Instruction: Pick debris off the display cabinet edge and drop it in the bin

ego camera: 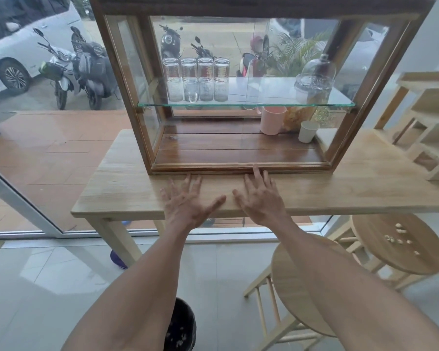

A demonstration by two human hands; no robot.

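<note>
The dark bin (181, 325) stands on the floor between the forearms, directly below the working spot, probably so that whatever is picked up can simply be dropped. Above it both hands lie flat on the counter (365, 183) with each grip spread and empty. The left hand (188, 201) stops just short of the display cabinet (238, 168), while the right hand (260, 196) touches its front edge with a fingertip, apparently feeling for debris too small to see.

Two bare forearms reach into view from below, with no sleeve, watch, bracelet or glove on either. The left hand (188, 202) and the right hand (260, 198) carry no rings. Fingers are long and slender, knuckles and tendons standing out on the backs of both hands. The nails look short and unpainted.
</note>
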